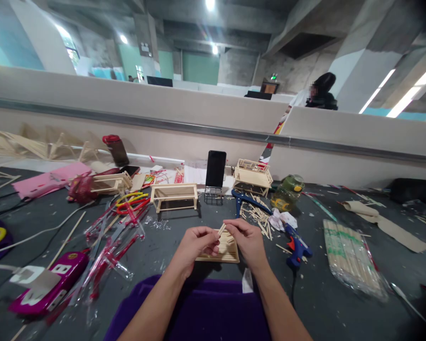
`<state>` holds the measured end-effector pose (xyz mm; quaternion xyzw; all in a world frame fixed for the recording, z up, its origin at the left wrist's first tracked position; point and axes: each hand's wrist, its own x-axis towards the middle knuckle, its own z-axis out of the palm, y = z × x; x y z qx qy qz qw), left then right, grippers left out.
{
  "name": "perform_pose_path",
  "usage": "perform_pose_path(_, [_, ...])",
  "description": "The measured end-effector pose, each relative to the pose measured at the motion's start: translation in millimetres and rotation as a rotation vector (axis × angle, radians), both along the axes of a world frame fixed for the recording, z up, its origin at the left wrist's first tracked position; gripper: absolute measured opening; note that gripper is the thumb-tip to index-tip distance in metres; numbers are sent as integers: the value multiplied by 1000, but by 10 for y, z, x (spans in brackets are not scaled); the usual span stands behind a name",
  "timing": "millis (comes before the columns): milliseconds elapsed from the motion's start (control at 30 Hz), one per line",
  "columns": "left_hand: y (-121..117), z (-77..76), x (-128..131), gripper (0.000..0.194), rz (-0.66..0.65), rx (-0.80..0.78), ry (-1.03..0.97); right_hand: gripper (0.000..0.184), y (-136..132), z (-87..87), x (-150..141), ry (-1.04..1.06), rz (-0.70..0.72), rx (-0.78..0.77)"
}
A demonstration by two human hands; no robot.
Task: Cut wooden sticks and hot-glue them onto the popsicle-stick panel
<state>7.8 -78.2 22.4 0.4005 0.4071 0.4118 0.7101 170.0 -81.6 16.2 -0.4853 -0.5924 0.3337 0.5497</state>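
Observation:
Short pale wooden sticks (221,229) are pinched between the fingertips of my left hand (197,244) and my right hand (248,239), which meet in front of me. Both hands are closed, and how many sticks each one holds is hard to make out. Just beneath them lies a flat panel of wooden sticks (216,258) laid side by side, partly covered by my fingers. Beyond my right hand is a scattered pile of short stick pieces (261,218) beside a dark blue cutter-like tool (248,198).
A blue glue gun (297,247) and bagged sticks (351,253) are on the right. Small wooden stick models (173,193) stand behind, flanking a propped phone (216,169). A green bottle (287,192) is near. Left are clear wrappers (110,255) and a purple power strip (55,284).

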Motion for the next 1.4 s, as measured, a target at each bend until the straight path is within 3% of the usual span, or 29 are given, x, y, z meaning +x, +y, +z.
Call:
perform_pose_path(400, [-4, 19, -8, 27, 23, 99, -31, 18, -8, -9, -50, 33, -28, 14])
perform_pose_path(567, [53, 64, -140, 26, 103, 66, -48, 30, 0, -34, -27, 102, -64, -44])
perform_pose_path(733, [158, 108, -360, 24, 367, 66, -92, 16, -31, -34, -61, -270, -79, 114])
perform_pose_path(900, [225, 93, -477, 23, 485, 74, -150, 14, -39, -13, -250, -697, 23, 175])
perform_pose_path(1100, [235, 56, -489, 25, 489, 70, -180, 11, 5, -79, -458, -1079, 182, 195])
perform_pose_path(1400, [208, 35, -452, 26, 418, 61, -182, 11, 77, -217, -486, -1240, 205, 223])
